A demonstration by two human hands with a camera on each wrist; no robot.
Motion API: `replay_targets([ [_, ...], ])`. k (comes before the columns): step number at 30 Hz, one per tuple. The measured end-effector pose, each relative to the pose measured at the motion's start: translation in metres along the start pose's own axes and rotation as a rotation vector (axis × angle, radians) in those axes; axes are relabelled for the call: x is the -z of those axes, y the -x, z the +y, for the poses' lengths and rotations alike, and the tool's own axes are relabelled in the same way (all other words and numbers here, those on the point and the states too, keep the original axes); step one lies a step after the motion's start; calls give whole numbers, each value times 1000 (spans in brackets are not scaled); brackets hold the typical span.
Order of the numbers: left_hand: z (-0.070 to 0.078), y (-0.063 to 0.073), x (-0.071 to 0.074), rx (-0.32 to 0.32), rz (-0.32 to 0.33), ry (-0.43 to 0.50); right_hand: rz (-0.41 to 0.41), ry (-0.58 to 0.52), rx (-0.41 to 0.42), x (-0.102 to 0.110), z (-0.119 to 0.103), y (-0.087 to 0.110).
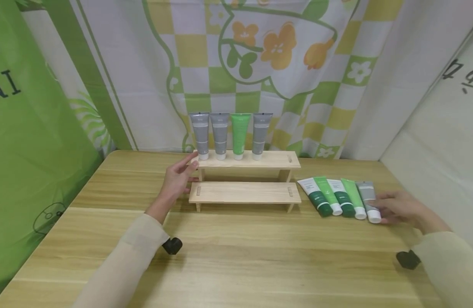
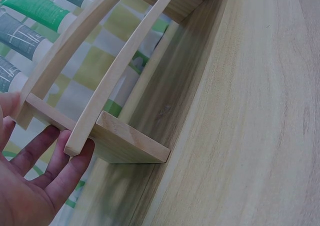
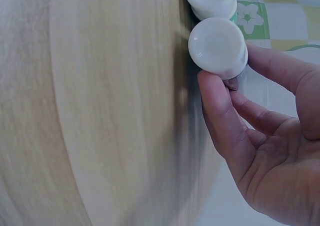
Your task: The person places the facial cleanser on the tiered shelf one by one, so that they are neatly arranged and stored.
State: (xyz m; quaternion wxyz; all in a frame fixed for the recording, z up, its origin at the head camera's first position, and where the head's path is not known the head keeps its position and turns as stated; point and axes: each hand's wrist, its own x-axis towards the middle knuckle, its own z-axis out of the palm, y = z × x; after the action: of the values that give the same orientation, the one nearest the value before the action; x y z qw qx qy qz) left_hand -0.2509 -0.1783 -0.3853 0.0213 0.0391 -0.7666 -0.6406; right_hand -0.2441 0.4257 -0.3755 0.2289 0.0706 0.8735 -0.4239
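At the left end of a two-tier wooden display stand (image 1: pixel 244 192), my left hand (image 1: pixel 176 179) holds on, thumb at the upper shelf and fingers around the lower shelf's end (image 2: pixel 76 145). On the upper shelf, three grey squeeze tubes (image 1: pixel 220 134) and one green squeeze tube (image 1: pixel 240 134) stand upright on their white caps. My right hand (image 1: pixel 400 208) pinches a grey squeeze tube (image 1: pixel 367 194) lying at the right end of a row on the table. Its white cap (image 3: pixel 216 45) shows in the right wrist view, between thumb and fingers.
Left of that grey tube lie two light green tubes (image 1: pixel 326 192) and two white-and-dark-green tubes (image 1: pixel 317 199), side by side. The wooden table (image 1: pixel 259 256) meets a patterned curtain (image 1: pixel 205 77) behind the stand. Green cloth (image 1: pixel 36 149) hangs at the left, white cloth (image 1: pixel 444 149) at the right.
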Motion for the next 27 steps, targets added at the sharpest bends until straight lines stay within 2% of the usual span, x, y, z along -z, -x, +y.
replay_targets([
  [5,2,0,0,5,4,4,4,-3,8,2,-1,4],
  [9,3,0,0,8,6,4,14,-5,59,1,-3,7],
  [14,2,0,0,2,4,-4,20,13,120,-3,-12,10],
  [18,1,0,0,-4,1,-14,39,33,129,-8,-22,10],
  [27,0,1,-1,-8,-1,-7,41,-45,212,-24,-45,13],
])
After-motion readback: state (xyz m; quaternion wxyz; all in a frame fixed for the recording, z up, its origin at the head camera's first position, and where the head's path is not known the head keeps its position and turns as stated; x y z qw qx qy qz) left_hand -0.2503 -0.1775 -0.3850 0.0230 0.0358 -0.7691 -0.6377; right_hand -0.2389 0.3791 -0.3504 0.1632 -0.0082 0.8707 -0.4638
